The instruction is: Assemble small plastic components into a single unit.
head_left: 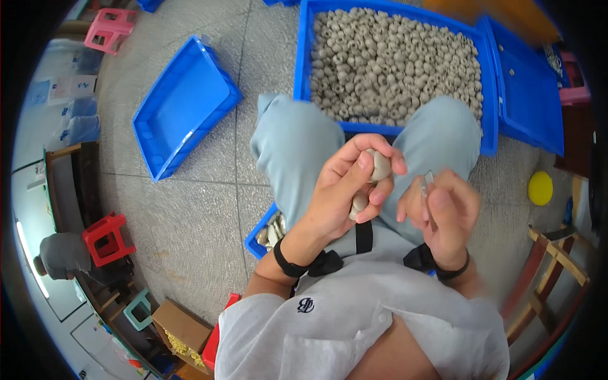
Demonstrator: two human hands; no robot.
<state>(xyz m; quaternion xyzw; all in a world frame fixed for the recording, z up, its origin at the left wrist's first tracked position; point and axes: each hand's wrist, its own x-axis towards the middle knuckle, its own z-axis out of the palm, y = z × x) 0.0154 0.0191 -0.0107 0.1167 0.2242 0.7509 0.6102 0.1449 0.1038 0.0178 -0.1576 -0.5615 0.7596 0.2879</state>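
My left hand (339, 190) is closed around small grey-beige rounded pieces. One piece (380, 166) is pinched between thumb and fingers, and a second piece (358, 204) rests lower against the palm. To the right, my right hand (448, 212) grips a thin flat blade (428, 185), its tip pointing up and away from me. A small gap separates the blade from the pieces. Both hands are above my lap. Beyond my knees stands a blue crate (304, 57) filled with many similar grey rounded pieces, several showing a hole.
An empty-looking blue crate (183, 101) lies on the floor to the left, another blue crate (532, 107) at the right. By my left leg is a small blue bin (256, 246) of pale pieces. A red stool (109, 240), a cardboard box (180, 326) and another person (66, 256) are farther left.
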